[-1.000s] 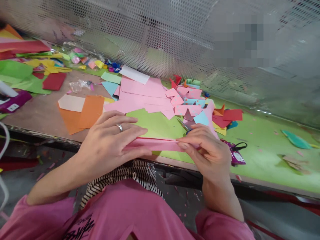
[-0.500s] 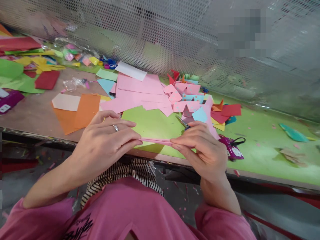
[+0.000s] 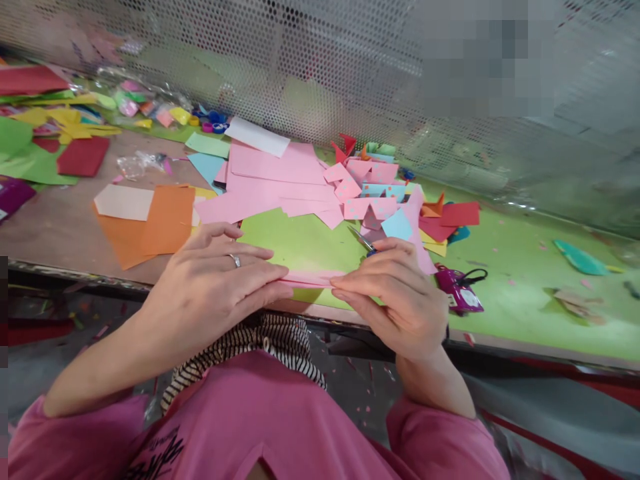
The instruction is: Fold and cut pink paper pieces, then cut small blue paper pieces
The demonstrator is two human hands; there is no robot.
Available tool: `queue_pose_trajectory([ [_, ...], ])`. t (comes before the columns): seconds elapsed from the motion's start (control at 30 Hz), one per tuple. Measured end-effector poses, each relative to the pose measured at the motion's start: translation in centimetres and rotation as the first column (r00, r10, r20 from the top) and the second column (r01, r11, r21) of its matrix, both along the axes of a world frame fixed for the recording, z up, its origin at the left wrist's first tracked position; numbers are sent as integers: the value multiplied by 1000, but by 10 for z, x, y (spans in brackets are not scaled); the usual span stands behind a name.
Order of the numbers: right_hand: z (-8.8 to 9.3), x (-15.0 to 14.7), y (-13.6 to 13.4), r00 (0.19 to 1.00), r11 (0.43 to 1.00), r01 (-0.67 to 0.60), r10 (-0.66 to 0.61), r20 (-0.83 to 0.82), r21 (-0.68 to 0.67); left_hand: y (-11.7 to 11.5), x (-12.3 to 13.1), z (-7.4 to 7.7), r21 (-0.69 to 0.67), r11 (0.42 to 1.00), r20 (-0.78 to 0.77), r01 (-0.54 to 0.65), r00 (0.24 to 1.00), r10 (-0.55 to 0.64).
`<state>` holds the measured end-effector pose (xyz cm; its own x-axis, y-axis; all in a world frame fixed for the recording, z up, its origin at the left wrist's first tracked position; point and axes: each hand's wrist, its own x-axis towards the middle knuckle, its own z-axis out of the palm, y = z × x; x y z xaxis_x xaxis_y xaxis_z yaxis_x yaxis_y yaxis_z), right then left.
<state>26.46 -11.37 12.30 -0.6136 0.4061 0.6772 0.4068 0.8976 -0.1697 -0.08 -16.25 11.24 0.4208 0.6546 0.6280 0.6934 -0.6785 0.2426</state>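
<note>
Between my hands, a narrow folded strip of pink paper [image 3: 309, 279] is held level just above the table's front edge. My left hand [image 3: 220, 283], with a ring on one finger, pinches its left end between thumb and fingers. The right end is pinched in my right hand [image 3: 395, 293]. Scissors [image 3: 361, 240] with dark handles lie just behind my right fingers, partly covered by them. Past the hands are pink paper sheets [image 3: 273, 177] and several folded pink pieces with coloured dots [image 3: 370, 208].
Orange paper [image 3: 171, 220] lies left of my hands. A purple object with a black loop [image 3: 459, 291] sits right of my right hand. Red paper [image 3: 460, 215] and a teal piece [image 3: 580, 258] are farther right. A perforated metal panel [image 3: 325, 60] stands along the back.
My hands have come slightly closer together along the pink strip, which now looks a little wider between them. The whole view has shifted slightly.
</note>
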Motion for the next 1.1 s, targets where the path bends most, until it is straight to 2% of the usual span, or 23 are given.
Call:
queue_pose_trajectory([
  [0.23, -4, 1, -1, 1000, 998, 15, -14, 12, -63, 0, 2, -1, 40, 999, -35, 0, 999, 1],
  [0.6, -8, 0, 0, 1000, 999, 17, -16, 13, -39, 3, -3, -7, 16, 1000, -32, -11, 999, 12],
  [0.67, -8, 2, 0, 998, 998, 54, -53, -17, 37, 1, -10, -6, 21, 996, -33, -88, 996, 88],
  [0.73, -7, 4, -1, 986, 968, 162, -151, -70, 193, -3, -15, -6, 80, 961, 23, -263, 965, 262],
  [0.8, -6, 5, -3, 959, 885, 283, -261, -109, 370, -7, -13, -9, 127, 891, 173, -435, 894, 412],
  [0.83, -7, 4, -4, 949, 840, 314, -298, -106, 444, -8, -9, -12, 99, 883, 267, -459, 867, 421],
  [0.87, -9, 1, -5, 943, 806, 320, -320, -88, 499, -7, -2, -16, 9, 921, 301, -390, 879, 370],
  [0.9, -13, -4, -6, 944, 788, 307, -323, -65, 534, -5, 5, -21, -128, 956, 324, -265, 900, 293],
  [0.93, -18, -10, -6, 950, 788, 280, -311, -39, 548, 0, 13, -25, -297, 953, 388, -67, 903, 185],
  [0.97, -25, -17, -6, 958, 805, 247, -285, -14, 539, 6, 21, -30, -390, 915, 501, 105, 858, 115],
  [1.0, -32, -25, -7, 968, 832, 214, -250, 2, 511, 13, 27, -34, -431, 877, 595, 214, 798, 98],
  [1.07, -45, -39, -7, 979, 899, 171, -201, 32, 402, 29, 32, -41, -454, 853, 709, 257, 684, 171],
  [1.1, -49, -44, -7, 982, 927, 149, -179, 57, 345, 36, 31, -43, -465, 848, 723, 255, 662, 198],
])
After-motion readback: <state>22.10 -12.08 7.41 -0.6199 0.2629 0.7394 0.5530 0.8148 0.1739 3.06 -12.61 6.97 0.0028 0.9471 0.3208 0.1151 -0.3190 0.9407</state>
